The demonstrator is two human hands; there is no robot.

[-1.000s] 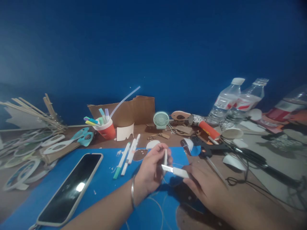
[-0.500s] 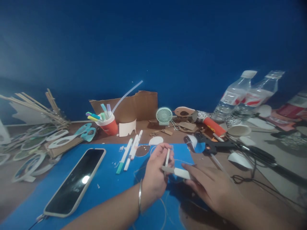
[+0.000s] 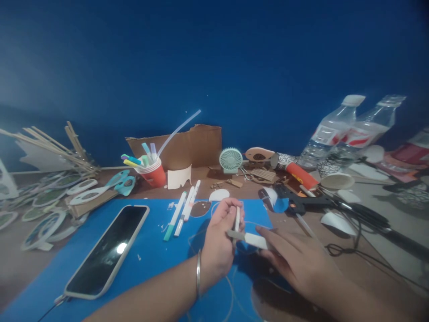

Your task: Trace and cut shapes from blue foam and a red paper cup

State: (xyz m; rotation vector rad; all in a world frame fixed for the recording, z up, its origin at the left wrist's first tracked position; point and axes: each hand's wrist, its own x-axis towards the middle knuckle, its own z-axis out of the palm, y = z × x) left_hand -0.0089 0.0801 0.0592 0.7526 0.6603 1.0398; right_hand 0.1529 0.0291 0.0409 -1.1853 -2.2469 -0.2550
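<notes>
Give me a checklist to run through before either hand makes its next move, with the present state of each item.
1. Left hand grips the thin white strip: ok, held between thumb and fingers.
2. Right hand grips the white-handled tool with a flat grey blade: ok, held by the handle.
3. Left fingers well away from the blade: not ok, it lies close beside them.
4. Blade pressed into the strip: cannot tell; it crosses there, but depth is unclear.
5. Black-screened phone in a pale case apart from both hands: ok, lying on the flat blue sheet.
</notes>
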